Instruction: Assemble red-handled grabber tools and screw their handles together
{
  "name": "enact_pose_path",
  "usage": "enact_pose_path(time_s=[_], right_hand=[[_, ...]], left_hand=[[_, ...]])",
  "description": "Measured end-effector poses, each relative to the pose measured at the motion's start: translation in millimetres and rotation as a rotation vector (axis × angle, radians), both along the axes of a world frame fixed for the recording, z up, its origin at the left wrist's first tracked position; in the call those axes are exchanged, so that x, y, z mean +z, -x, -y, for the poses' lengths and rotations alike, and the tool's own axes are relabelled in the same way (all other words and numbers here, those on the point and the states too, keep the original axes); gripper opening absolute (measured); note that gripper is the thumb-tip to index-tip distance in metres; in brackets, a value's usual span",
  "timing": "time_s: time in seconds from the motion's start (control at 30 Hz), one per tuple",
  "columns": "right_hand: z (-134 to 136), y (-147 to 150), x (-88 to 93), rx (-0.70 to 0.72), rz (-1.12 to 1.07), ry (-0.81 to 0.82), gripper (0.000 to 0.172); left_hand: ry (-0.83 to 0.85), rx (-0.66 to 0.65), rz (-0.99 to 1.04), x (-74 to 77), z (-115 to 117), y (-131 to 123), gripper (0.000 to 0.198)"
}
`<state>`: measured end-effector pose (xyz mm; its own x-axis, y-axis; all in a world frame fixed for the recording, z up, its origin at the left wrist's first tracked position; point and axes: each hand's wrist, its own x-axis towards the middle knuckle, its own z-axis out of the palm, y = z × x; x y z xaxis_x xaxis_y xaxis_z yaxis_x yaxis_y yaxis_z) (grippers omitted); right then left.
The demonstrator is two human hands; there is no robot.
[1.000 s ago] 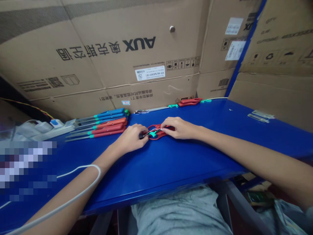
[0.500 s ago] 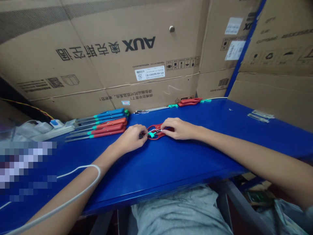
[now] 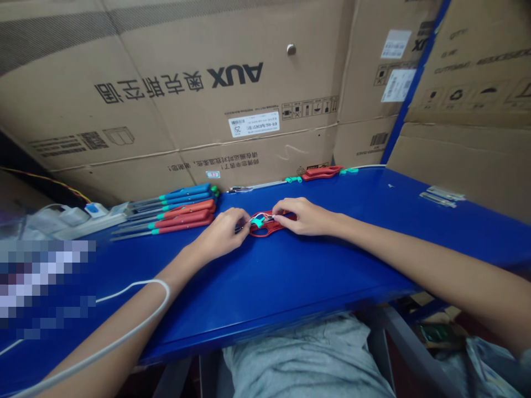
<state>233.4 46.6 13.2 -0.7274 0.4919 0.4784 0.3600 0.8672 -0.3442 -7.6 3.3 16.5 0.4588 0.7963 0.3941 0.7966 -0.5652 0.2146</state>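
Note:
A small red-handled tool with a teal piece and a thin metal part lies at the middle of the blue table. My left hand pinches its left end, fingers closed around a dark bit and the metal part. My right hand pinches the red handles from the right, fingers pressed together. Both hands rest on the table surface.
Several screwdrivers with blue and red handles lie in a row at the left back. Another red and teal tool lies by the cardboard boxes. A white cable loops over my left forearm. Small clear strips lie at the right.
The red tool has been lifted and tilted slightly between my hands, and both hands shifted a little away from me. Everything else is unchanged.

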Motion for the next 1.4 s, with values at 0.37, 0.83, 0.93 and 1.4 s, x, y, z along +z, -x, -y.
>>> enact_pose_path(time_s=[0.37,0.83,0.93,1.4], right_hand=[[2.8,0.4,1.5,0.015,-0.086,0.088,0.013],[0.0,0.2,-1.6,0.022,-0.061,0.08,0.015],[0.4,0.2,-0.8,0.015,-0.052,0.077,0.014],[3.9,0.9,0.7,0.024,-0.043,0.1,0.015]], left_hand=[[0.121,0.037,0.174,-5.0,-1.9,-0.3,0.016],[0.229,0.04,0.288,-7.3,-4.7,-3.3,0.025],[0.23,0.032,0.274,-5.9,-3.8,-3.7,0.024],[0.112,0.055,0.098,-7.8,-2.9,-4.7,0.018]])
